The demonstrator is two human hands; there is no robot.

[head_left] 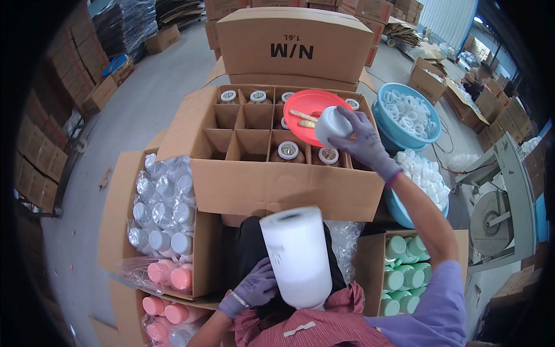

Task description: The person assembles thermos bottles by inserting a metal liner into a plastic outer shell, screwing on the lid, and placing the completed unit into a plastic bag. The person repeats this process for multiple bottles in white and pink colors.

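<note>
White cylinder (pixel 299 257) by L hand (pixel 257 284); R hand (pixel 363 141) w/ pale cup (pixel 333 125).

At the left, brown cartons (pixel 37 149) were stacked high, and farther back a dark plastic-wrapped stack (pixel 128 29) stood on the grey floor (pixel 136 95). To the right was a metal machine frame (pixel 515 188) with a round disc (pixel 490 215); well beyond it, another person (pixel 476 78) was near open boxes (pixel 462 103).

From where I stand, light is bright and diffuse around the right hand (pixel 364 141), the white container (pixel 299 260) below its grip washes out, and outlying edges curve into black.
</note>
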